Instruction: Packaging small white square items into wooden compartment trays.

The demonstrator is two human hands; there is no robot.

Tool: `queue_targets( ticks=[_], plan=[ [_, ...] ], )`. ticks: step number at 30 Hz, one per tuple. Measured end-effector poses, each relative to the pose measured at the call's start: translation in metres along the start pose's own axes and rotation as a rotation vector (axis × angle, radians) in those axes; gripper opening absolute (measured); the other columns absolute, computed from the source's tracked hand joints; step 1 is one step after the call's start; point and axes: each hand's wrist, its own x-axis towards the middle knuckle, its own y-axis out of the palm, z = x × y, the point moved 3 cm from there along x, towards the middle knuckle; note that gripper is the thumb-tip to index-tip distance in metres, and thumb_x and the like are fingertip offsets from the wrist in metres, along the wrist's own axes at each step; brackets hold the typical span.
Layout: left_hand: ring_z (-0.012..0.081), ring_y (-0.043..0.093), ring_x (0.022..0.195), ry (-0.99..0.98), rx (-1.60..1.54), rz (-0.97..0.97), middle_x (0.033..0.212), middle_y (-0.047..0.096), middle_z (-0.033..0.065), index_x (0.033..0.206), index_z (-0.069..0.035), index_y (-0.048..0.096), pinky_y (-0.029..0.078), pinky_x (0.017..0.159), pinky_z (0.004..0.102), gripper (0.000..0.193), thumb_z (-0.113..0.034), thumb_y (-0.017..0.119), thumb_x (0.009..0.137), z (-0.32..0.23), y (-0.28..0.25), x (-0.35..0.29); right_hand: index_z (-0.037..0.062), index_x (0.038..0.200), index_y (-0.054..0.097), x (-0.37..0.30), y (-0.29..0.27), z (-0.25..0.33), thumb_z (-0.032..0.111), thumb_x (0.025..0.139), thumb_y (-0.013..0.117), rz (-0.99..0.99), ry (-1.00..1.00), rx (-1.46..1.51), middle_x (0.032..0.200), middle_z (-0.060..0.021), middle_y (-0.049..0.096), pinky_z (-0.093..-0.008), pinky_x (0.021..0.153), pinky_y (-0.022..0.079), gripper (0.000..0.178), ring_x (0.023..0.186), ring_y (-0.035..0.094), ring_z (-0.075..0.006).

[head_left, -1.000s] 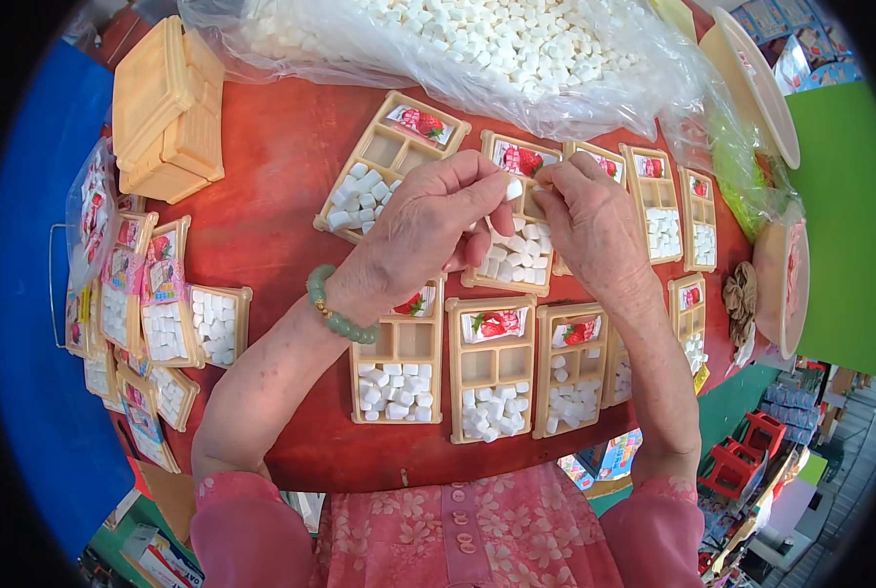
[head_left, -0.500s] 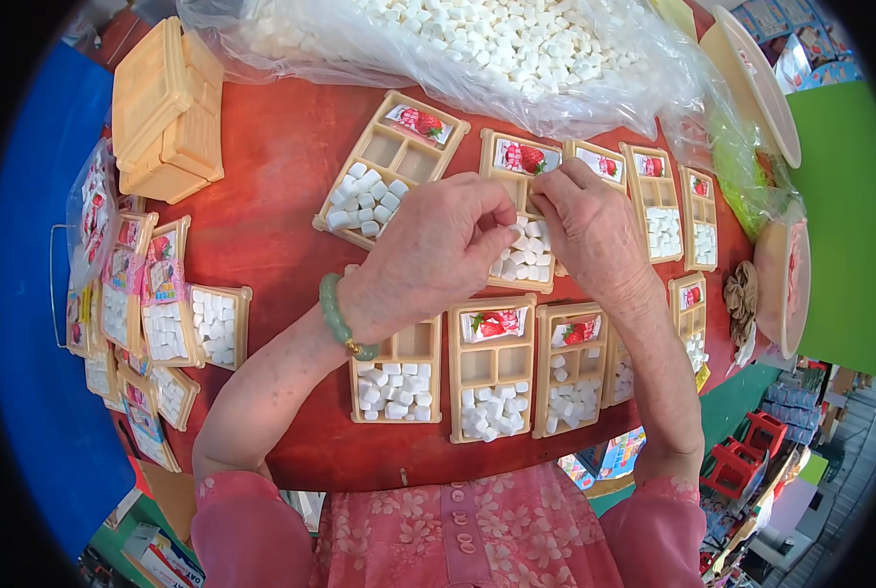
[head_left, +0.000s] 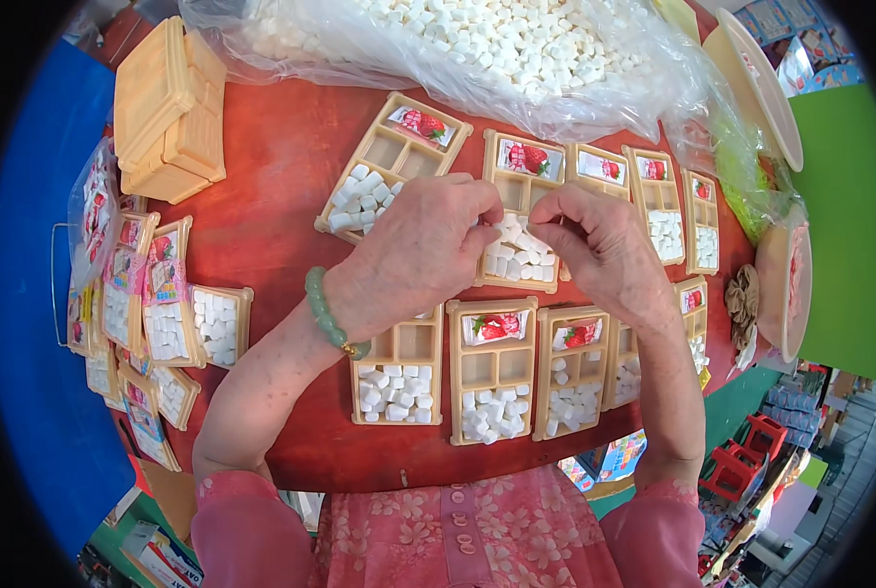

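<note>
Your left hand (head_left: 420,237) and right hand (head_left: 606,243) curl narrowly over the compartment tray (head_left: 512,186); whether either grips anything cannot be told. Marshmallows (head_left: 520,263) lie in its nearest section. A slack pinch could scatter pieces. Beyond this tray lies a plastic bag (head_left: 546,116); left of it, your hand overlaps a second tray (head_left: 384,150).

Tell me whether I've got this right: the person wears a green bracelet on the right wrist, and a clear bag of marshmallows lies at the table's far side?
Not quite: the bracelet is on the left wrist, not the right, as the head view shows. The clear bag of marshmallows does lie at the table's far side.
</note>
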Motion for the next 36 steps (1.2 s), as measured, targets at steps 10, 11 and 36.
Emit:
queue_targets(
  ticks=[10, 11, 36],
  plan=[
    [0.0355, 0.065, 0.080, 0.019, 0.043, -0.008, 0.086, 0.065, 0.0181, 0.093, 0.004, 0.064, 0.049, 0.071, 0.0425, 0.010, -0.001, 0.068, 0.086, 0.002, 0.008, -0.001, -0.0004, 0.094, 0.066, 0.004, 0.005, 0.001, -0.002, 0.089, 0.069, 0.009, -0.044, -0.086, 0.082, -0.0071, 0.063, -0.0320, 0.065, 0.048, 0.006, 0.071, 0.059, -0.0153],
    [0.0364, 0.065, 0.080, 0.027, 0.035, -0.013, 0.086, 0.064, 0.0182, 0.093, 0.004, 0.063, 0.049, 0.071, 0.0433, 0.010, -0.001, 0.068, 0.086, 0.002, 0.009, -0.001, -0.0004, 0.094, 0.066, 0.004, 0.005, 0.000, -0.002, 0.089, 0.069, 0.010, -0.043, -0.087, 0.082, -0.0071, 0.063, -0.0320, 0.065, 0.048, 0.006, 0.071, 0.059, -0.0153],
    [0.0301, 0.065, 0.071, 0.172, 0.043, -0.115, 0.081, 0.063, 0.0120, 0.092, -0.001, 0.072, 0.051, 0.062, 0.0392, 0.008, -0.001, 0.072, 0.085, -0.001, 0.021, -0.005, -0.0001, 0.099, 0.069, -0.004, 0.001, 0.014, -0.003, 0.089, 0.068, 0.013, -0.079, -0.125, 0.090, -0.0096, 0.064, -0.0340, 0.070, 0.051, 0.010, 0.080, 0.065, -0.0220]
  ],
)
